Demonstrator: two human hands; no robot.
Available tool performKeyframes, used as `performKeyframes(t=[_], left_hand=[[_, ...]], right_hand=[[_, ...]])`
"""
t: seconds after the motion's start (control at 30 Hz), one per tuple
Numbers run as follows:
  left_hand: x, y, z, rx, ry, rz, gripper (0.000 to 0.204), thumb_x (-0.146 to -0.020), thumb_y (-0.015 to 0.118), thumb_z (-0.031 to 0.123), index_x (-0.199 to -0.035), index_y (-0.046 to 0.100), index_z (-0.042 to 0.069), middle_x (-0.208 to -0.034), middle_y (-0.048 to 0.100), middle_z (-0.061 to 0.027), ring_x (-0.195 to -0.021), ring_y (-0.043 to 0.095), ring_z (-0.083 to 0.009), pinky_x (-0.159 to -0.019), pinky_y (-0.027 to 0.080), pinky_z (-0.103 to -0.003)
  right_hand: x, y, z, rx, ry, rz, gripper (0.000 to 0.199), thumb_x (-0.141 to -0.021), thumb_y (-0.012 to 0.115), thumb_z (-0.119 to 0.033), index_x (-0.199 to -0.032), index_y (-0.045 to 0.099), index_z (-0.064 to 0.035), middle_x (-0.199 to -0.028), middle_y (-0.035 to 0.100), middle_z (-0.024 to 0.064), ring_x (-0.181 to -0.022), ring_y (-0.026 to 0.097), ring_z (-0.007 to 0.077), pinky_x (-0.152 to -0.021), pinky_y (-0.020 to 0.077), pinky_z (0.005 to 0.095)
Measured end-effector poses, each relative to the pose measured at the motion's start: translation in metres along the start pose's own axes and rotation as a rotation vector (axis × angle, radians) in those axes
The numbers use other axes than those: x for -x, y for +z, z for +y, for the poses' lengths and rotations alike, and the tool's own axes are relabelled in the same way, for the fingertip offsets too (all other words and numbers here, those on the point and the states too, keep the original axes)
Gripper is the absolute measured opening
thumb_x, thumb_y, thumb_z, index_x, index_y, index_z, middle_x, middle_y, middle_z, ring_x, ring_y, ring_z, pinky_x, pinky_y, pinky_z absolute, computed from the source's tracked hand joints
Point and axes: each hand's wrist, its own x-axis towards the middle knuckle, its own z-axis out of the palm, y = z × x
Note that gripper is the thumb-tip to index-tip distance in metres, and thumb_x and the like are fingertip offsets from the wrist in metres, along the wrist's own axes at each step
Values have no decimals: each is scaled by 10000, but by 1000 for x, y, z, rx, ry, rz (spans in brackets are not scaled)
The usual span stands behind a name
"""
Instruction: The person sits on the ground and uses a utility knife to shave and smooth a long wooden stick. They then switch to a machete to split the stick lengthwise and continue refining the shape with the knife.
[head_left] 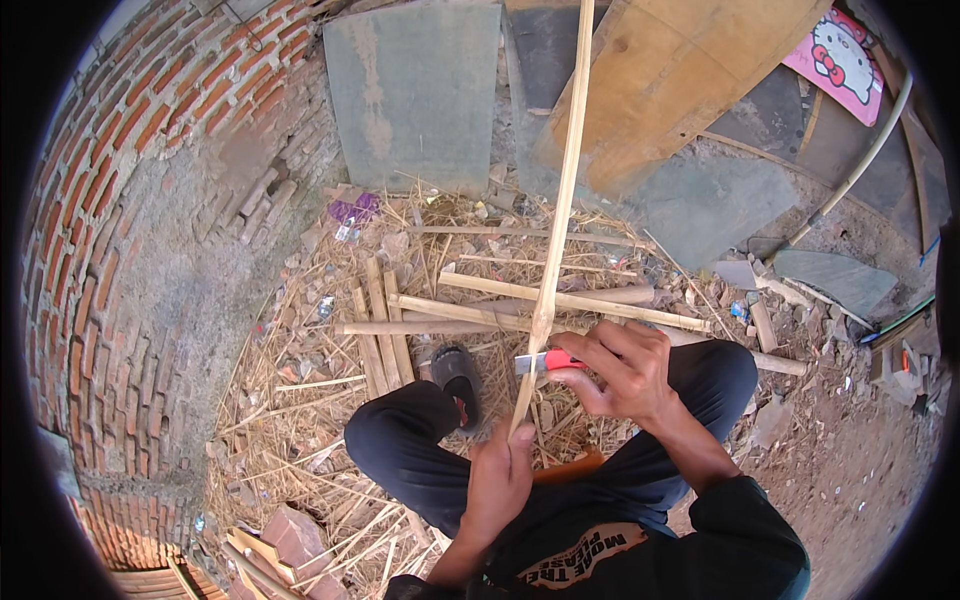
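Sitting with knees bent apart, the person works with two hands near the lower centre of the frame. The left hand [499,478] is closed around the lower end of a long bamboo strip [563,205], its thumb pressed along the strip. This strip rises from there, slightly tilted, to the upper edge of the frame. The right hand [628,372], just right of the centre, is clamped on the red handle of a knife [562,360], thumb below and fingers bent above. The blade lies across the strip, above the left hand; how deep it cuts, one cannot tell. The two hands are apart from each other. Behind them, in the middle of the frame, several bamboo pieces [580,300] lie crossed over the straw-covered ground [290,430]. A brick wall [105,330] fills the left side.
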Motion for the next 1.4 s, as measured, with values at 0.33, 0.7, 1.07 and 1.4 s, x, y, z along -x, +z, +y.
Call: performKeyframes(t=[0.33, 0.7, 1.07, 1.4], left_hand=[[-3, -7, -1, -298, 76, 136, 249, -1088, 592, 242, -993, 596, 12, -644, 602, -221, -612, 655, -452, -546, 471, -520], [-18, -24, -6, -143, 171, 44, 335, -1067, 634, 298, -985, 530, -10, -657, 557, -233, -638, 621, -486, -547, 457, -482], [-37, -23, -27, -391, 218, 286, 327, -1062, 635, 314, -966, 539, 17, -695, 601, -217, -625, 625, -466, -549, 468, -500], [-34, -8, -19, -504, 191, 284, 319, -1024, 700, 293, -928, 562, 22, -664, 603, -216, -616, 638, -439, -544, 460, -480]], right_hand=[[-5, -6, -1, -30, -4, -67, 316, -766, 891, -347, -1000, 809, -150, -692, 593, -11, -556, 599, 170, -504, 460, 314], [17, -3, 10, -351, 122, -344, 263, -803, 875, -191, -985, 737, -60, -831, 708, 85, -705, 699, 261, -629, 530, 336], [-2, 21, -25, -1083, 714, -93, 484, -1018, 720, -156, -1441, 556, 14, -978, 761, 57, -875, 674, 111, -794, 515, 288], [0, 12, -8, -798, 715, -376, 194, -1023, 687, -132, -1149, 689, 16, -859, 731, 158, -749, 703, 252, -733, 538, 368]])
